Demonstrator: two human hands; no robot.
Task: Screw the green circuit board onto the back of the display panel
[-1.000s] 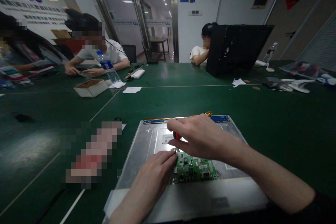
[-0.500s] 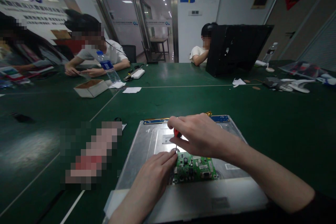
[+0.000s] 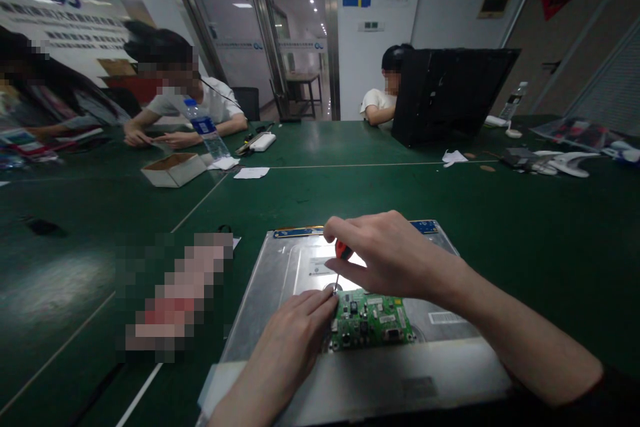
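Observation:
My right hand (image 3: 383, 253) is closed around the red-and-black handle of a screwdriver (image 3: 343, 250). Its thin shaft points down to the upper left corner of a green circuit board (image 3: 373, 320). My left hand (image 3: 300, 327) lies along the board's left edge, fingers pressed together, with the fingertips at the screwdriver's tip. Whatever those fingertips pinch is hidden. Beneath the board is a flat metal-backed display panel (image 3: 265, 293) with a blue strip (image 3: 425, 226) along its far edge. A pale sheet (image 3: 360, 380) covers the panel's near part.
On the green table (image 3: 320, 193) stand an open box (image 3: 173, 171), a water bottle (image 3: 207, 130) and a large black monitor housing (image 3: 455, 97). A pixelated item (image 3: 185, 293) lies left of the panel. Several people sit across the table.
My right hand and the screwdriver handle have shifted slightly to the right, with the wrist a little higher. The left hand stays at the board's corner.

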